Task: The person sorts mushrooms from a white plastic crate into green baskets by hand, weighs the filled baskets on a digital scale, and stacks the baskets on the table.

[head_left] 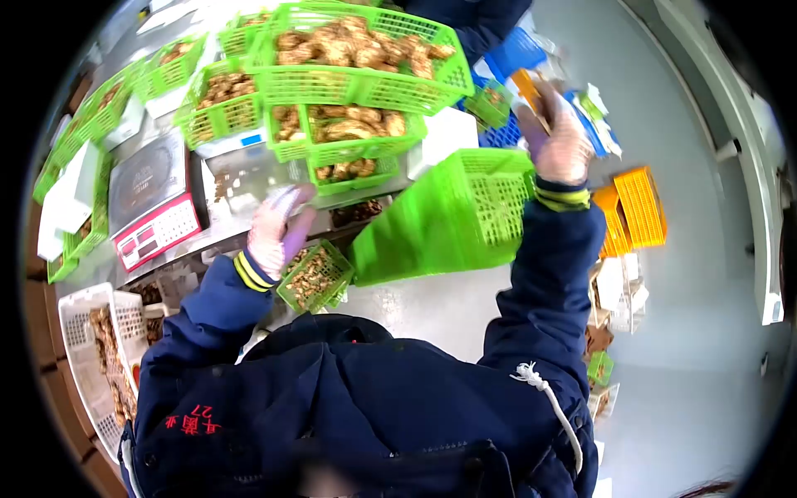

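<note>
My left hand (pixel 281 228), in a thin pale glove, hovers at the metal table's front edge with its fingers apart and nothing visible in them. Stretched out to the far right, my gloved right hand (pixel 564 141) has its thumb and fingers apart, close to an orange object (pixel 524 86); whether they touch I cannot tell. Below and left of that hand stands a tall stack of green baskets (pixel 440 220), tilted beside the table. Near my left hand, a small green basket (pixel 315 278) holds small brown pieces, lower than the tabletop.
A large green basket (pixel 365 86) of tan, knobbly pieces sits on smaller filled baskets. A scale (pixel 154 195) stands on the table (pixel 237 217) at left. White crate (pixel 79 332) lies lower left; orange crates (pixel 639 207) are at right. Another person's dark sleeve (pixel 490 25) shows at the top.
</note>
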Available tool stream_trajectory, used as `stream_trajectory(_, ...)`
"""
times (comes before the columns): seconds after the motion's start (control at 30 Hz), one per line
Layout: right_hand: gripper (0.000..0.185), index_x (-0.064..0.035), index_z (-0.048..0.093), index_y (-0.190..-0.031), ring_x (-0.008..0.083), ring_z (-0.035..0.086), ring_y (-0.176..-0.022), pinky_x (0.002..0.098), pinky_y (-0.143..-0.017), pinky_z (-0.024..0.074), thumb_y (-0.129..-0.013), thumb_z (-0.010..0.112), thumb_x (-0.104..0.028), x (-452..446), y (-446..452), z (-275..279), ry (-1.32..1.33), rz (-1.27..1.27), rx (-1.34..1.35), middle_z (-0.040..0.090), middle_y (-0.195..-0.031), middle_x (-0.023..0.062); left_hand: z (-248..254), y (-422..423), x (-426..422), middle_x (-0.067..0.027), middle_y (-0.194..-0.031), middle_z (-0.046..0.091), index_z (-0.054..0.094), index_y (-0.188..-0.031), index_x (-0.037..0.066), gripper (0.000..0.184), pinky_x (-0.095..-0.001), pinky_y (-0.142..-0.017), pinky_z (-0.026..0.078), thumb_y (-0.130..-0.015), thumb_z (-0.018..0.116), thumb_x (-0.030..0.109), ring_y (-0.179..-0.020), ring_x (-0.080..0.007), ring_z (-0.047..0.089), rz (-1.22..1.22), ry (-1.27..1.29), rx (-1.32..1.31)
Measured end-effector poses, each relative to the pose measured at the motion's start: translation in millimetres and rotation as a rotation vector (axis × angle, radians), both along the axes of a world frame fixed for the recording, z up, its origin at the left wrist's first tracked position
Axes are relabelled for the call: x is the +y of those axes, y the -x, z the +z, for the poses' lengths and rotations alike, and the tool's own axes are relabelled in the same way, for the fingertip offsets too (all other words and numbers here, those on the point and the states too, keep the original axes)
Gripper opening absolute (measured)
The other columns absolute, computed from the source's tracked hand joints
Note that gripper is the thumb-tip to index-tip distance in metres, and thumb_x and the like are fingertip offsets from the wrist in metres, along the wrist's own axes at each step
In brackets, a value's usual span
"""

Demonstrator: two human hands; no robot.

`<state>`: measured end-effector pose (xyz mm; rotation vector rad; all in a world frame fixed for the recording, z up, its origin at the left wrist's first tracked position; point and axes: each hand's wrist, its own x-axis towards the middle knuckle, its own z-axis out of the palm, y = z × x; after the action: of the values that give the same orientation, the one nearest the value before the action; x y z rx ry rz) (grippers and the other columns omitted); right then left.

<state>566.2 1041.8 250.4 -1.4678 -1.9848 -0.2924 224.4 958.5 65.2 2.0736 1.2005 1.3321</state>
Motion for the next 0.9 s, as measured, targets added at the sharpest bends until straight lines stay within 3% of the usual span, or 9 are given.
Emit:
stream_trajectory(0.07,0.038,-0.0019,0.055,-0.113,0.0128,0.055,-0.061,0.0261,-0.06,0.0458,-0.078,0.067,-0.012,-38.8,-66.0,-18.9,0.151,-0.201,0.448,0.06,-0.069,0.0058,29.9,-48.8,11.2,-0.015,-0.102,0.06,0.055,-0.109,0.001,0.035,-0.0328,-0.079,0.047,-0.076,0.063,-0.003,-0.092,-0.0285,0.059,-0.164,-0.113,0.011)
stream_trajectory(0.13,0.038,-0.0012,0.054,-0.115,0.0061,0.048,-0.058,0.0221,-0.054,0.042,-0.081,0.065,-0.011,-88.0,-97.4,-32.3,0.115,-0.426,0.317,0.055,-0.065,0.0011,49.1,-98.3,30.6,-0.0153,-0.101,0.059,0.055,-0.109,0.002,0.033,-0.0364,-0.079,0.047,-0.077,0.062,0.001,-0.091,-0.0325,0.057,-0.306,-0.167,0.014)
stream_trajectory(0.27,0.052,-0.0018,0.038,-0.129,0.0067,0.042,-0.05,0.0198,-0.045,0.0338,-0.085,0.062,-0.014,-142.6,-134.5,-110.4,0.24,-0.491,1.136,0.052,-0.064,0.0005,59.1,-199.0,76.1,-0.015,-0.099,0.055,0.052,-0.104,0.002,0.025,-0.0391,-0.077,0.045,-0.079,0.056,0.008,-0.089,-0.0329,0.053,-0.327,-0.314,0.24)
stream_trajectory(0.33,0.058,-0.0032,0.032,-0.134,0.0067,0.04,-0.048,0.0208,-0.044,0.0321,-0.085,0.062,-0.013,-148.0,-129.4,-139.8,0.333,-0.451,0.989,0.052,-0.064,0.0006,79.3,-243.1,98.9,-0.015,-0.102,0.056,0.053,-0.102,0.003,0.026,-0.0378,-0.08,0.046,-0.076,0.052,0.007,-0.093,-0.0308,0.055,-0.265,-0.176,0.622)
stream_trajectory(0.4,0.062,-0.0045,0.029,-0.136,0.0076,0.041,-0.049,0.0222,-0.044,0.0336,-0.084,0.063,-0.013,-143.4,-125.4,-154.1,0.297,-0.473,0.982,0.053,-0.064,0.0021,46.0,-291.9,134.5,-0.0154,-0.096,0.062,0.058,-0.095,0.002,0.022,-0.0369,-0.075,0.05,-0.076,0.049,0.008,-0.089,-0.0273,0.06,-0.156,-0.154,0.808)
stream_trajectory(0.5,0.068,-0.0058,0.026,-0.138,0.0099,0.044,-0.049,0.0257,-0.045,0.0364,-0.082,0.065,-0.014,-137.6,-143.0,-170.2,0.354,-0.482,1.193,0.056,-0.068,0.0056,66.8,-312.5,146.7,-0.0107,-0.083,0.067,0.068,-0.085,0.006,0.016,-0.0363,-0.06,0.052,-0.077,0.055,0.009,-0.076,-0.0261,0.066,-0.098,0.049,0.872)
stream_trajectory(0.63,0.068,-0.0073,0.03,-0.137,0.0129,0.046,-0.047,0.0293,-0.043,0.0383,-0.08,0.066,-0.011,-124.7,-149.8,-156.6,0.59,-0.581,1.104,0.057,-0.073,0.0091,65.5,-324.4,159.0,-0.0083,-0.081,0.069,0.07,-0.086,0.009,0.016,-0.0367,-0.059,0.052,-0.07,0.068,0.012,-0.079,-0.0242,0.067,-0.212,0.221,0.975)
stream_trajectory(0.77,0.062,-0.0065,0.035,-0.134,0.0132,0.044,-0.043,0.0294,-0.04,0.0359,-0.079,0.064,-0.007,-102.9,-143.5,-157.3,0.455,-0.55,1.143,0.057,-0.072,0.0083,49.4,-338.0,173.6,-0.007,-0.083,0.068,0.068,-0.087,0.01,0.017,-0.0388,-0.063,0.052,-0.07,0.068,0.011,-0.081,-0.0262,0.066,-0.318,0.222,0.994)
stream_trajectory(0.9,0.05,-0.0024,0.046,-0.127,0.0183,0.05,-0.094,0.0291,-0.079,0.0422,-0.079,0.06,-0.007,-113.1,-160.4,-177.8,0.092,-0.324,1.36,0.052,-0.118,0.0108,90.1,-325.7,164.4,-0.0115,-0.086,0.066,0.062,-0.095,0.008,0.023,-0.0391,-0.068,0.05,-0.073,0.062,0.013,-0.082,-0.0284,0.064,-0.314,0.212,0.837)
